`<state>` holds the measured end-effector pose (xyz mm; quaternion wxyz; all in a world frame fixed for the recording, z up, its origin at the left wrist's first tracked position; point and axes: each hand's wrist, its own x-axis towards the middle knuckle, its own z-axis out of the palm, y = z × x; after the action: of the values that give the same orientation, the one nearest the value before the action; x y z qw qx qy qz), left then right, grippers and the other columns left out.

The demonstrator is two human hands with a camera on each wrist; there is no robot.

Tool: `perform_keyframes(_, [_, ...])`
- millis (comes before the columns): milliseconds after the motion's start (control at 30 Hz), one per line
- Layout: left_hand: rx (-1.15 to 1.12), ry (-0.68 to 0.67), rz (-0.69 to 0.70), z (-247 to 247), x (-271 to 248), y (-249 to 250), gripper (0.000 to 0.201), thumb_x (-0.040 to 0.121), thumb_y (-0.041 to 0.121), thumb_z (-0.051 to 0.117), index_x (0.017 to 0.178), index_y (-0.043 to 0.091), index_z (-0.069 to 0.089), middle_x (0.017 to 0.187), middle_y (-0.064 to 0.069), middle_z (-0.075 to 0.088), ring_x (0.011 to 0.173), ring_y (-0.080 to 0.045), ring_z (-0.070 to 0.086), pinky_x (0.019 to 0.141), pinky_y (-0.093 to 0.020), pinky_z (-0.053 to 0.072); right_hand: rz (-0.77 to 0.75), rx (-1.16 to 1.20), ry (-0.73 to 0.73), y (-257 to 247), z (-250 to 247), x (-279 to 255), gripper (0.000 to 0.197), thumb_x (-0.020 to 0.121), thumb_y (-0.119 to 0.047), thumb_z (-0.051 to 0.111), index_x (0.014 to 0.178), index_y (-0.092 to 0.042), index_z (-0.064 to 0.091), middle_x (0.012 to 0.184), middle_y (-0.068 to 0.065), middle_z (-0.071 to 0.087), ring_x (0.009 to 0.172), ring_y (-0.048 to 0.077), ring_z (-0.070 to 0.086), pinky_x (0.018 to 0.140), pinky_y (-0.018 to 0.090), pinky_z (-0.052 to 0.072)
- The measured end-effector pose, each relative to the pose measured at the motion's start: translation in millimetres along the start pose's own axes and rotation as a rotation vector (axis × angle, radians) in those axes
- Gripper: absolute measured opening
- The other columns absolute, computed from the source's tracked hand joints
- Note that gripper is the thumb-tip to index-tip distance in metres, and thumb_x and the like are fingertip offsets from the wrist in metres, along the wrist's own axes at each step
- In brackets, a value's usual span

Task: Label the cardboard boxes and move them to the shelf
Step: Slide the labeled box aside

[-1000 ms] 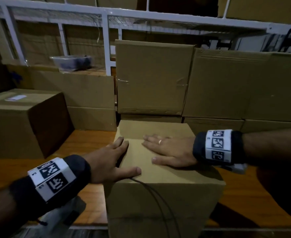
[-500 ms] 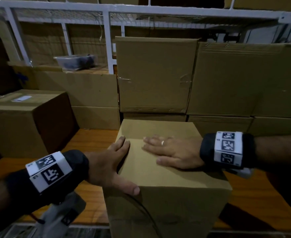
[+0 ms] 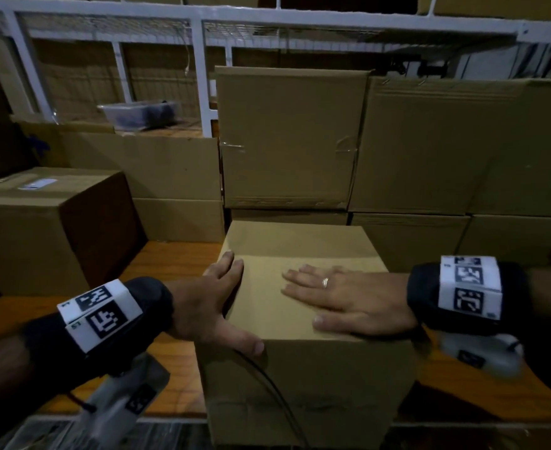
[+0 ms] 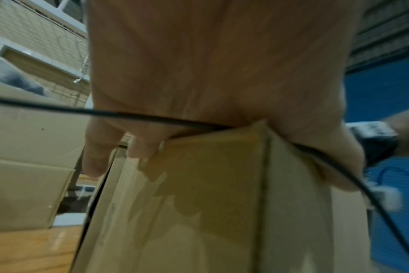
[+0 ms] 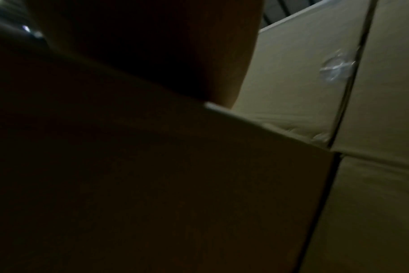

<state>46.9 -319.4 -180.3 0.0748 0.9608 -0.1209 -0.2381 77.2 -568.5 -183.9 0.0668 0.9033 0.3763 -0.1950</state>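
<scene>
A plain cardboard box [image 3: 300, 384] stands on the wooden shelf board [image 3: 170, 261], up against the stacked boxes behind. My left hand [image 3: 215, 303] straddles its near left top corner: fingers lie straight along the left side, thumb along the front top edge. In the left wrist view the left hand [image 4: 210, 64] covers that corner of the box [image 4: 199, 203]. My right hand [image 3: 349, 297] lies flat, palm down, on the box top. The right wrist view is dark, showing the box's side [image 5: 152, 184] under my right hand [image 5: 152, 55]. No label shows on this box.
A box [image 3: 40, 228] with a white label [image 3: 37, 184] sits at the left. Larger boxes [image 3: 287, 138] [image 3: 462, 147] are stacked behind. A white shelf frame [image 3: 202, 76] rises beyond, beside a clear plastic tray [image 3: 137, 113]. A black cable [image 3: 267, 381] hangs over the box front.
My left thumb has slid from the box top to its front top edge. The right hand stays flat on top. The box has hardly moved.
</scene>
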Motion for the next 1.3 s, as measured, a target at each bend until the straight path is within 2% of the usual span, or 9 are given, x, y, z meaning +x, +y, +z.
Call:
perform_keyframes(133, [-0.011, 0.013, -0.002, 1.7, 0.2, 0.9, 0.132, 0.063, 0.078, 0.060, 0.146, 0.023, -0.027, 0.154, 0.008, -0.030, 0.146, -0.016, 0.001, 0.114, -0.027, 0.014, 0.105, 0.020, 0.073, 2.7, -6.6, 6.6, 0.068, 0.099, -0.055, 0.023, 0.153, -0.024, -0.005, 0.160, -0.004, -0.011, 0.147, 0.012, -0.005, 0.118, 0.034, 0.001])
perform_keyframes(233, [-0.008, 0.021, 0.001, 2.2, 0.3, 0.8, 0.132, 0.063, 0.078, 0.060, 0.147, 0.022, -0.026, 0.154, 0.008, -0.030, 0.146, -0.017, -0.001, 0.115, -0.028, 0.013, 0.032, 0.022, 0.031, -2.9, -10.5, 17.9, 0.066, 0.099, -0.054, 0.021, 0.153, -0.027, -0.005, 0.160, -0.006, -0.012, 0.146, 0.009, -0.006, 0.117, 0.032, -0.001])
perform_keyframes(367, [-0.007, 0.036, -0.002, 4.1, -0.2, 1.6, 0.133, 0.062, 0.079, 0.060, 0.147, 0.022, -0.025, 0.155, 0.007, -0.029, 0.146, -0.017, 0.003, 0.114, -0.027, 0.015, 0.078, -0.018, 0.028, -0.9, -16.5, 27.9, 0.066, 0.098, -0.059, 0.020, 0.152, -0.031, -0.006, 0.161, -0.003, -0.012, 0.147, 0.015, -0.005, 0.119, 0.043, 0.003])
perform_keyframes(467, [-0.014, 0.048, -0.007, 4.9, -1.3, 1.4, 0.132, 0.063, 0.078, 0.060, 0.148, 0.021, -0.024, 0.155, 0.005, -0.028, 0.146, -0.018, 0.004, 0.115, -0.028, 0.016, 0.037, 0.027, -0.007, -2.3, -16.1, 26.7, 0.063, 0.098, -0.057, 0.021, 0.151, -0.035, -0.005, 0.160, -0.008, -0.014, 0.146, 0.010, -0.008, 0.116, 0.037, -0.003])
perform_keyframes(567, [-0.011, 0.052, -0.006, 4.2, -2.2, 2.9, 0.133, 0.062, 0.078, 0.060, 0.148, 0.021, -0.024, 0.155, 0.005, -0.028, 0.146, -0.018, 0.004, 0.115, -0.028, 0.016, 0.087, 0.004, 0.033, -0.4, -12.6, 19.3, 0.067, 0.098, -0.057, 0.021, 0.153, -0.029, -0.006, 0.160, -0.005, -0.014, 0.147, 0.013, -0.008, 0.119, 0.039, 0.000])
perform_keyframes(733, [-0.025, 0.061, -0.018, 4.6, -3.7, 5.0, 0.132, 0.064, 0.075, 0.062, 0.148, 0.021, -0.023, 0.156, 0.005, -0.025, 0.145, -0.019, 0.010, 0.113, -0.028, 0.020, 0.089, 0.005, 0.039, -6.0, -3.7, -4.6, 0.070, 0.098, -0.057, 0.023, 0.153, -0.028, -0.009, 0.159, -0.006, -0.017, 0.147, 0.010, -0.009, 0.116, 0.029, -0.002])
perform_keyframes(967, [-0.047, 0.098, -0.009, 11.0, -8.4, 2.0, 0.131, 0.067, 0.068, 0.068, 0.148, 0.020, -0.024, 0.156, 0.008, -0.025, 0.144, -0.016, 0.014, 0.111, -0.024, 0.025, 0.118, -0.021, 0.085, -5.4, 25.1, -41.7, 0.101, 0.078, -0.075, 0.050, 0.147, -0.042, -0.015, 0.155, -0.020, -0.022, 0.140, 0.000, -0.018, 0.118, 0.042, -0.001])
perform_keyframes(1100, [-0.020, 0.125, 0.007, 16.2, -12.1, 0.8, 0.128, 0.070, 0.061, 0.070, 0.148, 0.021, -0.024, 0.155, 0.007, -0.026, 0.144, -0.017, 0.014, 0.111, -0.024, 0.027, 0.170, 0.024, 0.178, -12.2, 36.8, -42.2, 0.097, 0.080, -0.071, 0.052, 0.149, -0.041, -0.009, 0.156, -0.020, -0.018, 0.138, -0.002, -0.018, 0.114, 0.055, -0.003])
perform_keyframes(1300, [0.061, 0.165, 0.012, 29.1, -13.8, -4.0, 0.131, 0.069, 0.056, 0.074, 0.145, 0.024, -0.028, 0.152, 0.005, -0.032, 0.146, -0.019, 0.005, 0.114, -0.027, 0.022, 0.201, 0.066, 0.288, -16.6, 43.0, -42.0, 0.093, 0.079, -0.072, 0.050, 0.150, -0.041, 0.000, 0.159, -0.018, -0.008, 0.146, 0.007, -0.007, 0.114, 0.058, 0.000])
